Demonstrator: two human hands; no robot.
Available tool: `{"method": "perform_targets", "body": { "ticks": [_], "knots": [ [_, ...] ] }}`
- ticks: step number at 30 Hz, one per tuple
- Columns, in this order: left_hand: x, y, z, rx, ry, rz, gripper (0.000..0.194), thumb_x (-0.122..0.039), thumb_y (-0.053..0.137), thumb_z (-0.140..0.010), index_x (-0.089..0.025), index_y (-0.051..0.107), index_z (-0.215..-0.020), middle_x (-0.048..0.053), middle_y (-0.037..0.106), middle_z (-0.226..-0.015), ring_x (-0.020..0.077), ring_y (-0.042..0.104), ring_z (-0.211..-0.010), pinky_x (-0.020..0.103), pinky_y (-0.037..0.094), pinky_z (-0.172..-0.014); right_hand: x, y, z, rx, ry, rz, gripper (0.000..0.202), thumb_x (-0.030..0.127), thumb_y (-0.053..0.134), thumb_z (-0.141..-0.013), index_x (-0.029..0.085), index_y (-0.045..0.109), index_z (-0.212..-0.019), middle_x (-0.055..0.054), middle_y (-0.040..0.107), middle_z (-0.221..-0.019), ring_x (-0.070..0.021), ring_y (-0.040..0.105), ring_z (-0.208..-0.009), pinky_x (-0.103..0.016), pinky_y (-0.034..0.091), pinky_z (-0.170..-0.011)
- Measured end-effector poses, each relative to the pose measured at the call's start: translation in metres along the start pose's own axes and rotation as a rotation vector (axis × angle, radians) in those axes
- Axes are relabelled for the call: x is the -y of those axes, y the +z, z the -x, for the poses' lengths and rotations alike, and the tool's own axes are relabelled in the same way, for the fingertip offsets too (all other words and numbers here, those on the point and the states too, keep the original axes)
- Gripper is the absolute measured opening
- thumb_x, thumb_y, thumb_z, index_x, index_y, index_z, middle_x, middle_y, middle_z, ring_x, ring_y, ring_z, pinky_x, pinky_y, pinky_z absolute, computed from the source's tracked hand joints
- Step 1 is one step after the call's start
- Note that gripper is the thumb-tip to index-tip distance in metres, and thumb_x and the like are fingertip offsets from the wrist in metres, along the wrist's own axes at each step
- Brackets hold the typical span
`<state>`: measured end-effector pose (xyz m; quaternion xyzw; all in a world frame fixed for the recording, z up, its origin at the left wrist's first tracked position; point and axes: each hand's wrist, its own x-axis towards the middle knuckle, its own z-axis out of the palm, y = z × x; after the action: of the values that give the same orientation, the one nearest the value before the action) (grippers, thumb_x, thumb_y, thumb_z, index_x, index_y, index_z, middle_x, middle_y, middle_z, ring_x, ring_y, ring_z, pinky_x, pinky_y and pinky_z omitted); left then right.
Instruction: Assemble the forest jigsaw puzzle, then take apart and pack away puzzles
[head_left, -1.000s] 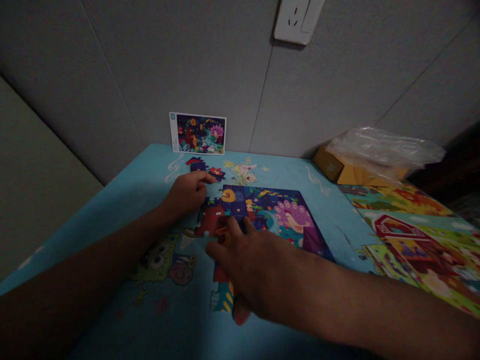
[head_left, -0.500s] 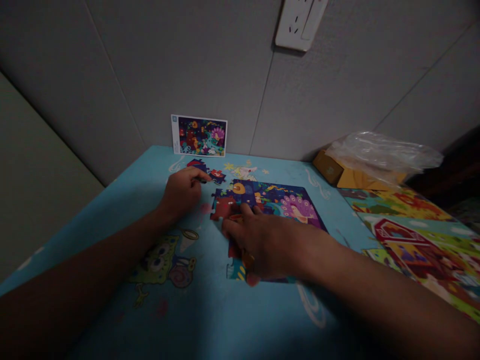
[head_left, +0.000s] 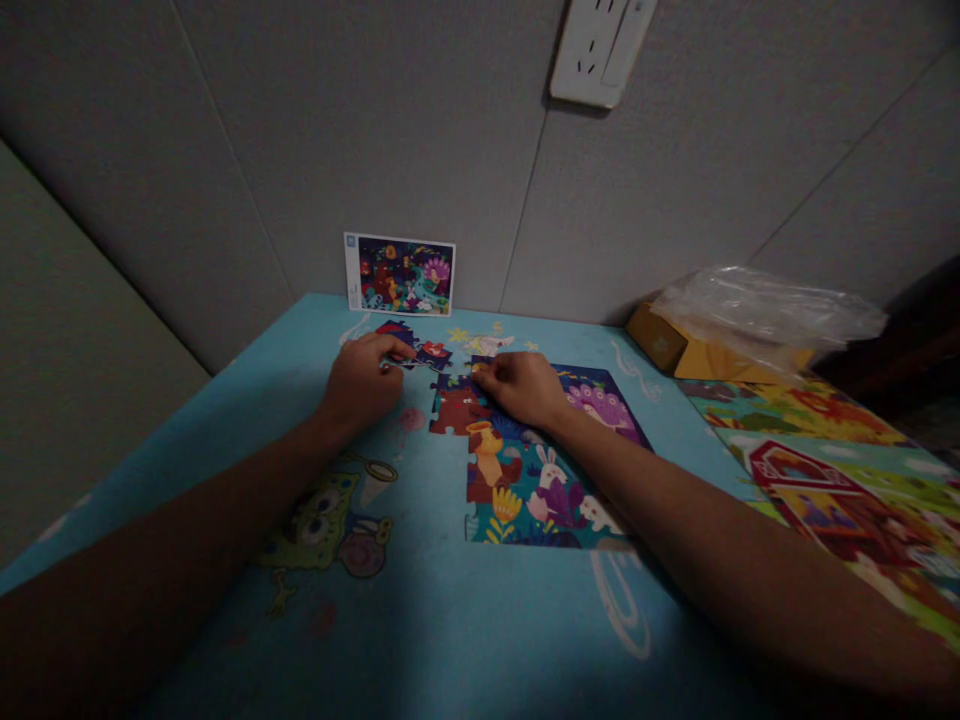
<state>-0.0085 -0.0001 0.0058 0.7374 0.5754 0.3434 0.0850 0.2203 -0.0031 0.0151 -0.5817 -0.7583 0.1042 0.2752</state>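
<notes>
The partly assembled jigsaw puzzle (head_left: 517, 480) lies flat on the blue table, with rabbits, a bear and a peacock showing. My right hand (head_left: 525, 388) is over its upper left part, thumb and fingers closed at the top edge and covering some of the picture. Left of the puzzle, my left hand (head_left: 365, 380) is closed in a pinch at the edge of a dark jigsaw piece (head_left: 409, 361). Just beyond are a few joined jigsaw pieces (head_left: 433, 350), apart from the main puzzle.
A picture card (head_left: 405, 275) of the same scene leans against the wall. To the right lies another colourful puzzle (head_left: 832, 480), with a yellow box (head_left: 667, 340) and a clear plastic bag (head_left: 765, 305) behind it. A cartoon print marks the blue tabletop (head_left: 420, 620).
My right hand has moved from the puzzle's lower left to its top edge, uncovering the rabbits and flowers. The puzzle has shifted slightly right. My left hand has barely moved.
</notes>
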Motion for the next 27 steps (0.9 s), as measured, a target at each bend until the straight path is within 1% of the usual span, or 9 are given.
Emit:
{"method": "perform_targets", "body": {
  "ticks": [2, 4, 6, 8, 10, 12, 19, 24, 27],
  "knots": [
    [0.0, 0.001, 0.0, 0.069, -0.003, 0.005, 0.042, -0.012, 0.048, -0.069, -0.021, 0.071, -0.103, 0.004, 0.072, -0.098, 0.0206, 0.063, -0.085, 0.036, 0.051, -0.083, -0.015, 0.012, -0.005, -0.105, 0.085, -0.188, 0.033, 0.038, 0.049, -0.086, 0.018, 0.053, -0.061, 0.0, 0.053, -0.055, -0.0117, 0.047, -0.053, -0.025, 0.03, -0.053],
    [0.001, 0.003, 0.0, 0.111, 0.012, -0.022, 0.048, -0.013, 0.047, -0.07, -0.022, 0.069, -0.112, 0.004, 0.071, -0.1, 0.0216, 0.062, -0.091, 0.037, 0.049, -0.086, -0.022, 0.016, -0.006, -0.146, 0.102, -0.302, 0.033, 0.039, 0.051, -0.083, 0.019, 0.049, -0.057, 0.002, 0.049, -0.052, -0.0103, 0.043, -0.049, -0.024, 0.029, -0.051],
    [0.001, 0.005, 0.0, 0.124, 0.04, -0.077, 0.05, -0.016, 0.048, -0.071, -0.023, 0.069, -0.115, 0.006, 0.068, -0.107, 0.0241, 0.059, -0.101, 0.041, 0.046, -0.092, -0.024, 0.016, -0.006, -0.136, 0.086, -0.337, 0.032, 0.039, 0.053, -0.08, 0.019, 0.049, -0.055, 0.003, 0.047, -0.05, -0.0097, 0.041, -0.048, -0.024, 0.028, -0.051],
    [0.002, 0.008, 0.001, 0.139, 0.074, -0.136, 0.046, -0.02, 0.05, -0.073, -0.025, 0.071, -0.114, 0.008, 0.063, -0.12, 0.0279, 0.053, -0.112, 0.046, 0.041, -0.098, -0.024, 0.015, -0.005, -0.121, 0.074, -0.345, 0.031, 0.038, 0.053, -0.079, 0.019, 0.049, -0.055, 0.003, 0.049, -0.05, -0.0098, 0.041, -0.048, -0.024, 0.028, -0.051],
    [0.002, 0.01, 0.002, 0.165, 0.113, -0.166, 0.044, -0.023, 0.052, -0.074, -0.029, 0.071, -0.113, 0.006, 0.057, -0.134, 0.0312, 0.047, -0.12, 0.052, 0.037, -0.101, -0.023, 0.015, -0.004, -0.106, 0.061, -0.342, 0.03, 0.038, 0.053, -0.078, 0.019, 0.05, -0.056, 0.003, 0.05, -0.05, -0.01, 0.042, -0.049, -0.024, 0.028, -0.051],
    [0.003, 0.011, 0.004, 0.187, 0.149, -0.17, 0.045, -0.022, 0.053, -0.075, -0.034, 0.07, -0.114, 0.003, 0.053, -0.141, 0.0322, 0.044, -0.123, 0.054, 0.033, -0.102, -0.023, 0.016, -0.004, -0.095, 0.049, -0.337, 0.03, 0.038, 0.053, -0.079, 0.019, 0.05, -0.056, 0.002, 0.05, -0.05, -0.0101, 0.043, -0.049, -0.024, 0.029, -0.051],
    [0.004, 0.011, 0.004, 0.201, 0.175, -0.151, 0.045, -0.022, 0.055, -0.076, -0.039, 0.07, -0.115, 0.001, 0.057, -0.137, 0.0314, 0.043, -0.122, 0.054, 0.032, -0.1, -0.02, 0.015, -0.004, -0.042, 0.043, -0.268, 0.029, 0.036, 0.053, -0.079, 0.019, 0.051, -0.056, 0.003, 0.049, -0.051, -0.0103, 0.041, -0.05, -0.024, 0.027, -0.051],
    [0.005, 0.012, 0.004, 0.202, 0.158, -0.154, 0.04, -0.025, 0.053, -0.079, -0.035, 0.072, -0.112, 0.003, 0.057, -0.136, 0.0312, 0.044, -0.119, 0.054, 0.033, -0.101, -0.02, 0.015, -0.004, -0.039, 0.035, -0.253, 0.028, 0.036, 0.053, -0.079, 0.019, 0.052, -0.057, 0.003, 0.049, -0.052, -0.0102, 0.041, -0.05, -0.024, 0.028, -0.052],
    [0.003, 0.012, 0.004, 0.216, 0.151, -0.138, 0.035, -0.024, 0.053, -0.08, -0.033, 0.075, -0.106, 0.003, 0.058, -0.133, 0.0304, 0.045, -0.119, 0.054, 0.033, -0.101, -0.02, 0.014, -0.003, -0.037, 0.03, -0.245, 0.028, 0.036, 0.053, -0.078, 0.019, 0.052, -0.057, 0.003, 0.048, -0.051, -0.0102, 0.04, -0.05, -0.024, 0.027, -0.052]
  ]
}}
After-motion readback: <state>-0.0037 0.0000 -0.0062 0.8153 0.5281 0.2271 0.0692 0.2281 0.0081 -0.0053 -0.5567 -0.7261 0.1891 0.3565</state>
